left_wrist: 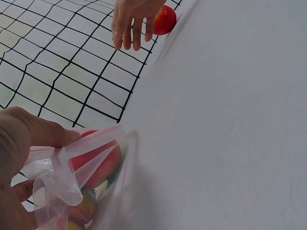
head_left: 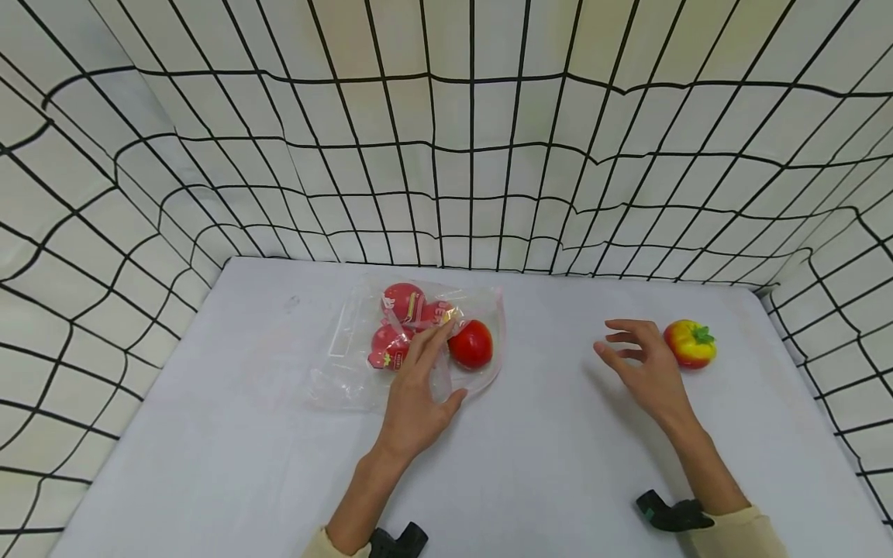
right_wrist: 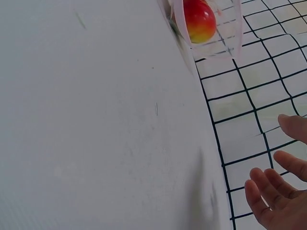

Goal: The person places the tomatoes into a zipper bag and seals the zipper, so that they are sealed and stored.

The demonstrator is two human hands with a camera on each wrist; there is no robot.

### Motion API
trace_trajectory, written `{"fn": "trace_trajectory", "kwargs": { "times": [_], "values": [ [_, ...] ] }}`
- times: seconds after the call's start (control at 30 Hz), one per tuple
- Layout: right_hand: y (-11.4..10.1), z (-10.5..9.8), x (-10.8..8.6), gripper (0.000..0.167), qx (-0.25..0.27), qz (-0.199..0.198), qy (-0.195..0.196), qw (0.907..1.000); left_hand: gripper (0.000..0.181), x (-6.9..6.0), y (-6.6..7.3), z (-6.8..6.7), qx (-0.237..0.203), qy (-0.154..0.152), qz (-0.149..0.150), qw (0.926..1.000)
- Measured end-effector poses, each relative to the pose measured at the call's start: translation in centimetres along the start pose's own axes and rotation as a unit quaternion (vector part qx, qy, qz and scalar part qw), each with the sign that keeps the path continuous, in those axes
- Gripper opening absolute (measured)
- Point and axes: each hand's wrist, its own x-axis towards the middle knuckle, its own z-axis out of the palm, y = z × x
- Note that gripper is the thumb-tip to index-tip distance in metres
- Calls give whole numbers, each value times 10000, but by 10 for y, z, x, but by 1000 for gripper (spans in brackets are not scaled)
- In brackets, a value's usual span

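My left hand (head_left: 418,399) is over a clear plastic bag (head_left: 349,387), its thumb well apart from its extended fingers. In the left wrist view the fingers touch the bag's plastic (left_wrist: 64,184). Inside the bag are several red pieces with printed plastic over them, and a shiny red round fruit (head_left: 472,346) near its pink-edged mouth. My right hand (head_left: 649,372) hovers over the table with loosely bent fingers and nothing in its grasp. Just right of it sits a red and yellow bell pepper (head_left: 691,344) with a green stem.
A white table (head_left: 530,465) lies under everything. Black netting (head_left: 470,147) in front of pale walls encloses its back and both sides. Each wrist wears a black camera mount (head_left: 673,513).
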Motion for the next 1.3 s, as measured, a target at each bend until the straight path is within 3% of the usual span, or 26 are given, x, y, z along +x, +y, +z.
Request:
{"fn": "trace_trajectory", "kwargs": {
  "times": [0.3, 0.5, 1.07, 1.3],
  "values": [
    [7, -17, -3, 49, -145, 198, 217, 9995, 107, 0, -2, 2, 53, -47, -69, 10000],
    [10, -24, -5, 49, -264, 410, 443, 9978, 107, 0, -1, 2, 89, 33, 59, 9999],
    [17, -38, -2, 43, -560, 373, 1005, 9927, 106, -1, -1, 1, 84, 8, 19, 10000],
    [19, -45, 1, 40, -445, 461, 1303, 9894, 107, -1, -1, 1, 105, 26, 16, 9999]
  ]
}}
